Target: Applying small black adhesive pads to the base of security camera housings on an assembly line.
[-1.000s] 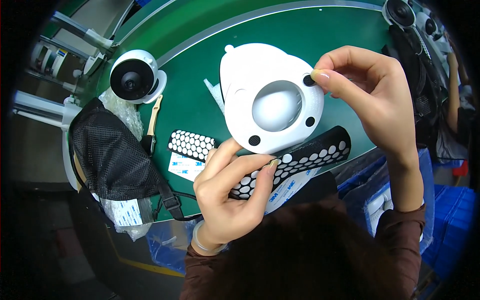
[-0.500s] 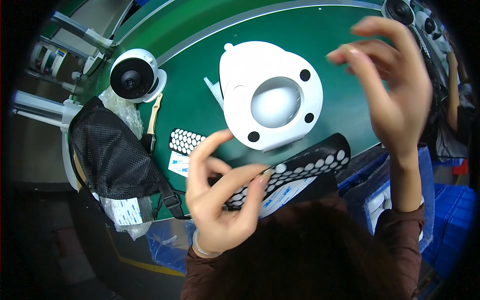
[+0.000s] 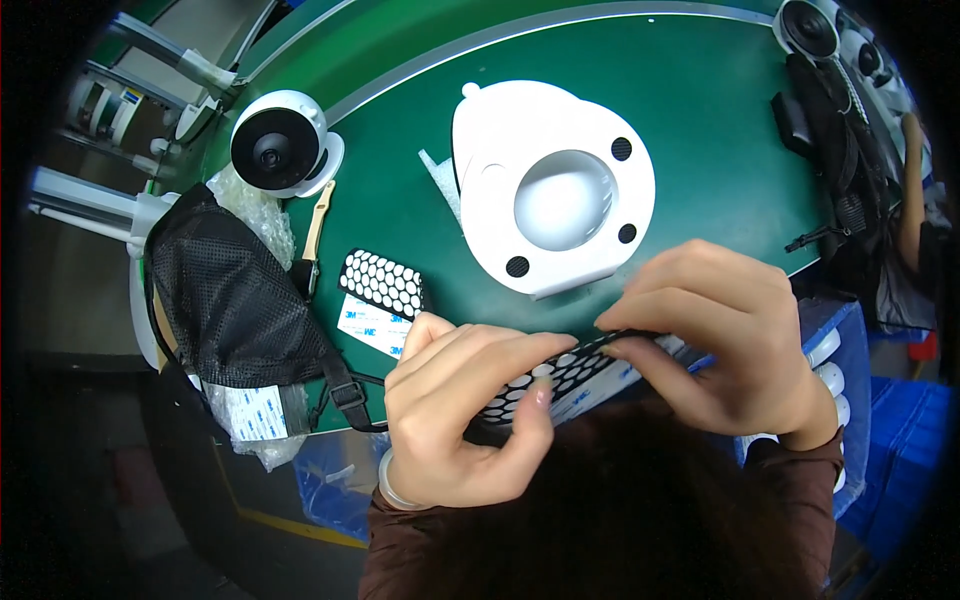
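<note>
Head view: I see both hands pinching the black pad sheet (image 3: 560, 375) just below the white base (image 3: 553, 190). Left hand (image 3: 470, 415) grips its near end, thumb under; right hand (image 3: 725, 345) has fingertips closed on its far end.

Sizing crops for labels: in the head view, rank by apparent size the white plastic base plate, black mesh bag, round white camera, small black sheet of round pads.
1-2. White plastic base plate and black mesh bag: alike, unranked.
3. Round white camera.
4. Small black sheet of round pads.
</note>
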Motion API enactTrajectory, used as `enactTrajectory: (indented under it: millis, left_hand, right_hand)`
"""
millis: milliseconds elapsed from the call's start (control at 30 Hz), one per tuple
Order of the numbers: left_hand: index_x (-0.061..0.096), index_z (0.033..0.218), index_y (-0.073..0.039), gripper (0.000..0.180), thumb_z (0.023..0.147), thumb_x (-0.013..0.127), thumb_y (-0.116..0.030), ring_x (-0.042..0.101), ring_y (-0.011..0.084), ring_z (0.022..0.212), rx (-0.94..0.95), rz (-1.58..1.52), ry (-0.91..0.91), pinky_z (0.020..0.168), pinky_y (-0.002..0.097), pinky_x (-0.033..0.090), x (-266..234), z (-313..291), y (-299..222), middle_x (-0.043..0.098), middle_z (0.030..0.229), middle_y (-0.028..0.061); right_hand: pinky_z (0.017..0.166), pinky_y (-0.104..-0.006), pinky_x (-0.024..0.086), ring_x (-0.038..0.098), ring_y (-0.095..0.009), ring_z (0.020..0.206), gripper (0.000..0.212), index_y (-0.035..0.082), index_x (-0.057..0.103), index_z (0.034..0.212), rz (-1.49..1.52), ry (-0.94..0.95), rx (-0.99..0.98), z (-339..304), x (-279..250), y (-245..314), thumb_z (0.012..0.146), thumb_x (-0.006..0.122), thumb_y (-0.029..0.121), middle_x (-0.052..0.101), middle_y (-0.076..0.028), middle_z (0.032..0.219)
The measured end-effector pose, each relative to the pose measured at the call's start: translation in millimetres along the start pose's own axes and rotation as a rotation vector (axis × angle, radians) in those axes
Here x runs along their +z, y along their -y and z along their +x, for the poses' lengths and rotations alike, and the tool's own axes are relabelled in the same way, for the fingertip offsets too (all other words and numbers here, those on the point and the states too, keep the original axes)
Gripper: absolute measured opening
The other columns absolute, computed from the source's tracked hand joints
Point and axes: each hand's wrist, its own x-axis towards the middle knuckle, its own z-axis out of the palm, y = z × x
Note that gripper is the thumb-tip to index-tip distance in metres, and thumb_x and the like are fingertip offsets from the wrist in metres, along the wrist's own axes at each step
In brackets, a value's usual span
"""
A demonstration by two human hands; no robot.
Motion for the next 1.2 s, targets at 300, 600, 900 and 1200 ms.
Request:
enactTrajectory:
  millis: [300,600,900,1200]
  left_hand:
    - [0.062,0.074,0.000,0.015,0.060,0.063,0.006,0.053,0.0195,0.048,-0.010,-0.062,-0.106,0.045,0.0261,0.036,13,-1,7,0.058,0.061,0.0082]
    - [0.061,0.073,0.000,0.014,0.060,0.063,0.006,0.052,0.0206,0.047,-0.012,-0.048,-0.108,0.044,0.0260,0.035,13,1,6,0.057,0.060,0.0088]
    - [0.061,0.071,0.000,0.014,0.059,0.062,0.006,0.052,0.0201,0.047,0.003,-0.040,-0.118,0.044,0.0257,0.036,12,0,6,0.057,0.060,0.0080]
    - [0.061,0.070,0.000,0.013,0.059,0.061,0.007,0.051,0.0186,0.046,-0.015,-0.067,-0.128,0.044,0.0247,0.036,10,1,6,0.057,0.059,0.0076]
  right_hand:
    - [0.068,-0.0333,0.051,0.060,-0.019,0.068,0.022,0.010,0.065,0.076,-0.163,-0.169,-0.122,1,7,2,0.057,0.074,0.005,0.061,-0.002,0.075]
    - [0.066,-0.0332,0.050,0.059,-0.019,0.066,0.021,0.010,0.064,0.075,-0.159,-0.135,-0.111,1,9,2,0.058,0.073,0.003,0.061,-0.002,0.074]
    - [0.064,-0.0318,0.050,0.059,-0.020,0.065,0.022,0.009,0.064,0.076,-0.173,-0.132,-0.117,3,10,4,0.057,0.073,0.002,0.061,-0.003,0.073]
    - [0.060,-0.0302,0.050,0.059,-0.021,0.063,0.023,0.007,0.063,0.076,-0.170,-0.133,-0.140,3,9,5,0.056,0.073,0.001,0.061,-0.005,0.074]
